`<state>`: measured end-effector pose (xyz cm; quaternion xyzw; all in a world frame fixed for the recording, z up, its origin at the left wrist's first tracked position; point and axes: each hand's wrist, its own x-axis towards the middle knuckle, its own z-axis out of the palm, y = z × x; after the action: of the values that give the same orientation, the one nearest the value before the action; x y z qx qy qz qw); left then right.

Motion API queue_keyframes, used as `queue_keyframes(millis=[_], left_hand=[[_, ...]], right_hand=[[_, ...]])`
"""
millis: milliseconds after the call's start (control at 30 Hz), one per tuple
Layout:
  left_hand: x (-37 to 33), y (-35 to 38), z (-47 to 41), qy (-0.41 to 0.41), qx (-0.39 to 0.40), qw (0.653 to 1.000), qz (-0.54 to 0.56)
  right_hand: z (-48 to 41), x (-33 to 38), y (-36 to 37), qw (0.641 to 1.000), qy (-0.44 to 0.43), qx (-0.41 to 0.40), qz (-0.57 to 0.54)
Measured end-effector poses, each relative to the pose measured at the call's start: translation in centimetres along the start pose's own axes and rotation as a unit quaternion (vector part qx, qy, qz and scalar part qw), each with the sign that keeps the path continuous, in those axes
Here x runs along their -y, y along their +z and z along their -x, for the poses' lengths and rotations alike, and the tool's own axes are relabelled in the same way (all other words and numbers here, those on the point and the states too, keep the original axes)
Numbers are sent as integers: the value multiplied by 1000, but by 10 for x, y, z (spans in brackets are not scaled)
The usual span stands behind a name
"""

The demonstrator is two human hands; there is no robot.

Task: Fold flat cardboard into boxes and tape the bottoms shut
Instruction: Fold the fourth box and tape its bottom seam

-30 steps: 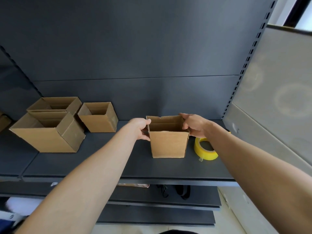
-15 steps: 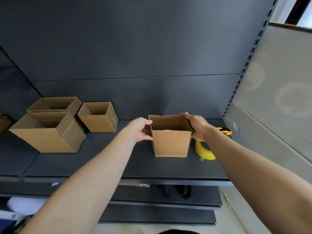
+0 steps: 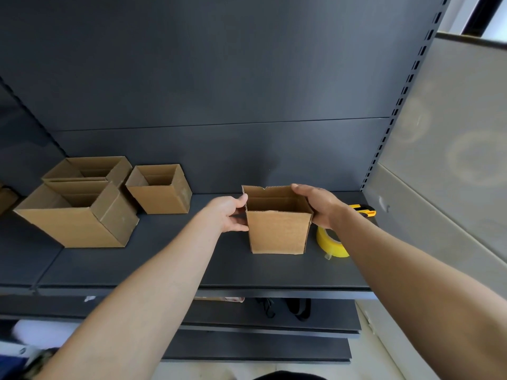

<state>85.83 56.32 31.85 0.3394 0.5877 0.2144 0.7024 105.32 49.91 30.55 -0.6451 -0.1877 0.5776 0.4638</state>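
An open-topped cardboard box point(image 3: 277, 231) stands upright on the dark shelf point(image 3: 192, 264), held between both hands. The left hand point(image 3: 229, 213) grips its left wall, thumb up at the rim and fingers point(image 3: 238, 229) curled against the side; how far they reach behind the wall cannot be seen. The right hand point(image 3: 318, 205) clasps the right wall, its fingers point(image 3: 297, 187) hooked over the far rim, while the palm side is hidden behind the cardboard. The box's bottom rests on the shelf and is out of sight, so whether it is taped cannot be told. Just below and outside the right fingers lies a yellow tape roll point(image 3: 330, 244) — the right forearm covers part of it. Beyond the right wrist a yellow-and-black utility knife point(image 3: 363, 209) shows only partly (the wrist hides the rest). Well to the left of the left fingers sit three more open boxes — a large box point(image 3: 74, 215), a rear box point(image 3: 90, 168) partly hidden behind it, and a small box point(image 3: 160, 190). Under the shelf, dark objects point(image 3: 285, 308) on a lower level are too dim to make out.
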Motion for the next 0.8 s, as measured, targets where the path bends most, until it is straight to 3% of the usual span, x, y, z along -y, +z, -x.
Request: queue_keyframes(millis=[133, 433, 633, 700, 800], left_hand=[[-1, 3, 2, -4, 11, 1000, -7], [-2, 4, 4, -12, 2, 999, -52], [7, 25, 3, 7, -42, 971, -233], [9, 29, 4, 12, -60, 964, -257], [4, 22, 1, 8, -68, 965, -255]], right_hand=[[1, 0, 4, 997, -46, -60, 21], [-7, -2, 6, 995, -48, -77, 51], [-13, -6, 14, 990, -68, -119, 45], [-10, -5, 12, 993, -60, -91, 33], [-6, 0, -2, 999, -21, 22, -37]])
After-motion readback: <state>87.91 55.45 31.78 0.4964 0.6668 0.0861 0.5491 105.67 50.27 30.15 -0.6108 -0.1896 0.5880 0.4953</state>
